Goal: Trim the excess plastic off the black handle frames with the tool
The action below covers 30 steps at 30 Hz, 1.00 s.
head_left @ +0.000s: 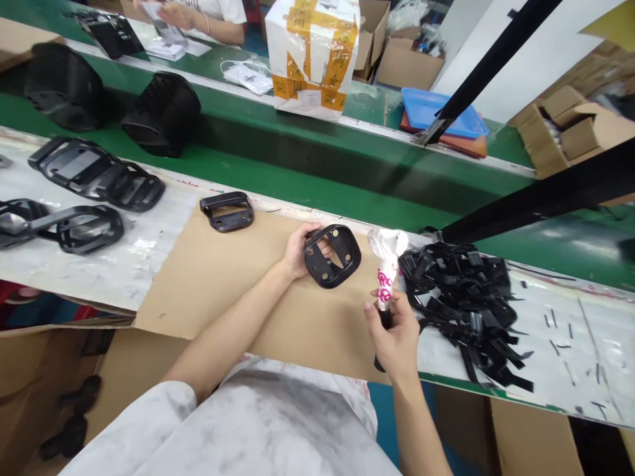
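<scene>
My left hand is closed on the left edge of a black plastic frame with round holes, tilted over a brown cardboard sheet. In my right hand is a hammer, its head up, wrapped in white with pink writing, the lower handle black. The hammer and the frame are apart. Behind my left hand, a similar black frame with a raised bar rests on the cardboard. Right of the hammer lies a tangled heap of black straps or strips.
Several black frames lie on the bench at left. Two black housings stand on the green surface beyond. A taped white box and a blue tray sit farther back. Black posts cross at right. Another person's hands are at upper left.
</scene>
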### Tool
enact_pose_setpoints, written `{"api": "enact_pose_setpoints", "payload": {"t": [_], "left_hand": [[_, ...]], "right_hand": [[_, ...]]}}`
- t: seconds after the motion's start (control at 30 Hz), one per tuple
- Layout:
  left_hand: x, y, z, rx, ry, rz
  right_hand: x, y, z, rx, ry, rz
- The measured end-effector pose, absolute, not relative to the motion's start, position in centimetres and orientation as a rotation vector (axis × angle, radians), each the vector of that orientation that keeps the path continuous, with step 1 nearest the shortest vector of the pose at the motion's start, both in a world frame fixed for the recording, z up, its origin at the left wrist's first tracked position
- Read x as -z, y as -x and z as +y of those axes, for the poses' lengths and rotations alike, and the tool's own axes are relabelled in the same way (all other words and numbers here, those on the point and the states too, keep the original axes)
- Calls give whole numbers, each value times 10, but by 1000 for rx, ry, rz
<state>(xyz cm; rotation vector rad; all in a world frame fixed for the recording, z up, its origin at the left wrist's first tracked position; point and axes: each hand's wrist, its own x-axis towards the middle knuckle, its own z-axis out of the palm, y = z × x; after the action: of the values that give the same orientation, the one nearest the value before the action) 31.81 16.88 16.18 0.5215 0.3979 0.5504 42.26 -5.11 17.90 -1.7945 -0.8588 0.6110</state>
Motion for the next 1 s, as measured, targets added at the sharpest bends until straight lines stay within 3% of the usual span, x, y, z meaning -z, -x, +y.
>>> {"api": "enact_pose_setpoints", "payload": {"t": [0.6,0.7,0.8,0.9,1.0], "left_hand": [[-174,-313,174,-465,-443,406],[-166,-318,173,-445,-665,471],[-156,-322,169,-667,-1056,584],[-154,-320,164,-976,-1525,699],[-158,-314,158,-974,-1823,585]], "right_hand": [[-181,-403,-15,-493,1755,-1084],[-180,-407,-12,-487,1798,-1064],[-178,-409,-10,-562,1779,-938],[-180,-412,-7,-804,1652,-662],[-186,-419,-4,-1065,1471,-416]]}}
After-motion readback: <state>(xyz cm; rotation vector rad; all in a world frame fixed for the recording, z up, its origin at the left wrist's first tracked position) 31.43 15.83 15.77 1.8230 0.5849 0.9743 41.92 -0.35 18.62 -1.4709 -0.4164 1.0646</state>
